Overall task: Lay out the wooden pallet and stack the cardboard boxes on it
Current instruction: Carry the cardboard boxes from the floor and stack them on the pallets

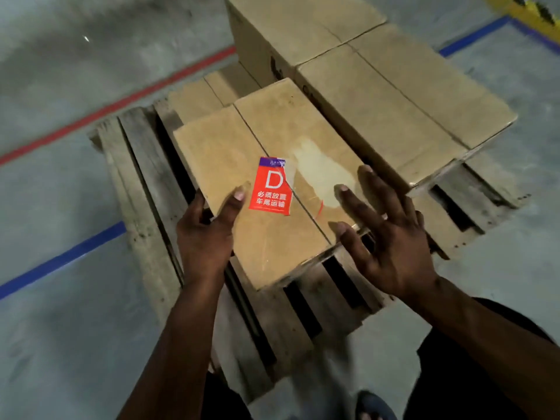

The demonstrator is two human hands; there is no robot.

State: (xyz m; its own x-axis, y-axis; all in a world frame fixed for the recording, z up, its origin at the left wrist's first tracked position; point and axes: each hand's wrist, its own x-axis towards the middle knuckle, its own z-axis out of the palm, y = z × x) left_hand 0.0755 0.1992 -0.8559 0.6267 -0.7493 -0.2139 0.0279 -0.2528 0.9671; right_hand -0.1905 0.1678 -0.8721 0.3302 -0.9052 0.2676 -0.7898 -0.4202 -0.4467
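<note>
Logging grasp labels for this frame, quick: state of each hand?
Left hand: grips the left edge of the box with the red label, thumb on top.
Right hand: open, fingers spread, holding nothing.

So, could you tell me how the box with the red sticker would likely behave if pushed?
The box with the red sticker looks stiff and flat-sided, so it would probably slide, not roll. It overhangs a gap in the wooden pallet, so an edge might catch.
</note>
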